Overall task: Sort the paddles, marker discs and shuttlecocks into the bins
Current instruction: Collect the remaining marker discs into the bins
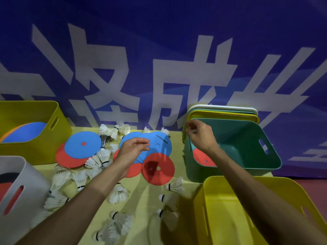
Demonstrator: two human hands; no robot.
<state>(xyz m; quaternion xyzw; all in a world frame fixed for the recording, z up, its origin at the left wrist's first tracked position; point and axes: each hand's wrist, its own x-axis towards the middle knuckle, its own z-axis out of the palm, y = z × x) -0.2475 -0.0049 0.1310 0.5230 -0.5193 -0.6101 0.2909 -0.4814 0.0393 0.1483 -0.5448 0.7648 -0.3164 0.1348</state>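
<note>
Behind the bench (141, 200), a blue banner (159, 50) with large white characters filled the background. Yellow cloth covered the bench.

Right side: green bin (244, 137) with a red disc (201, 157) lying inside. A stack of bins (223, 113) stood just behind it, the near yellow bin (230, 218) in front.

Left side: far yellow bin (26, 151) holding a blue disc (28, 131). White bin (26, 175) stood nearer.

Right hand (200, 137) hung over the green bin's left rim, fingers curled; could not tell whether they held anything. Left hand (131, 151) hovered over the centre blue discs (159, 144), fingers loosely curved, tips close together; grip uncertain.

Loose red disc (158, 168) lay just beside the centre pile. Shuttlecocks (99, 160) lay scattered across the bench around the discs.
</note>
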